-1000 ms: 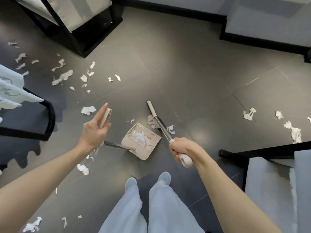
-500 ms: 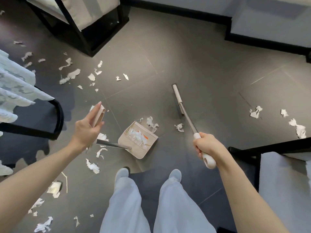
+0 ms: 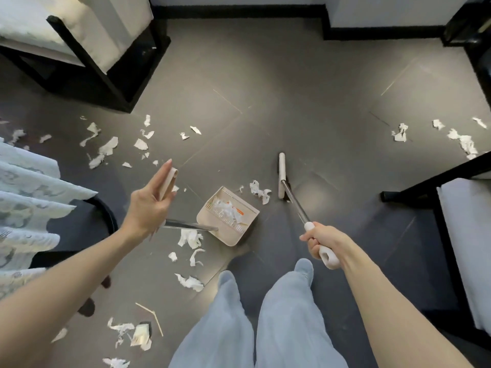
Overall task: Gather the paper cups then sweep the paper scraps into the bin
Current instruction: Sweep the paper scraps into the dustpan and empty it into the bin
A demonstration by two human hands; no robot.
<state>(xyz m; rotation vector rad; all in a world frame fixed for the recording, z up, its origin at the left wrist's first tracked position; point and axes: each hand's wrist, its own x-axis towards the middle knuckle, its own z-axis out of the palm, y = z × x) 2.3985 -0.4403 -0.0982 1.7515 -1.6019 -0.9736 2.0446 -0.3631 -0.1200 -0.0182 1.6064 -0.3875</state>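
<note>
A beige dustpan [image 3: 230, 236] stands on the dark floor with white paper scraps inside. My left hand [image 3: 148, 205] holds the beige top of the dustpan's long metal handle [image 3: 168, 181], thumb against fingers. My right hand [image 3: 320, 241] grips the white end of the broom handle. The flat beige broom head [image 3: 281, 173] rests on the floor to the right of the pan. A crumpled scrap [image 3: 259, 192] lies between pan and broom head. More scraps [image 3: 105, 148] are scattered at the left, others [image 3: 463, 142] at the right, and some [image 3: 190, 238] lie under the pan handle.
A black-framed chair with pale cushions [image 3: 111, 83] stands at the upper left, and another one [image 3: 451, 235] at the right. A lace cloth [image 3: 29, 197] hangs at the left. My legs and shoes [image 3: 265, 314] are below. A thin stick [image 3: 152, 314] and litter lie at the bottom left.
The broom head swung away from the pan's mouth, out to the right, and now rests right of a scrap. The dustpan and my left hand kept their place.
</note>
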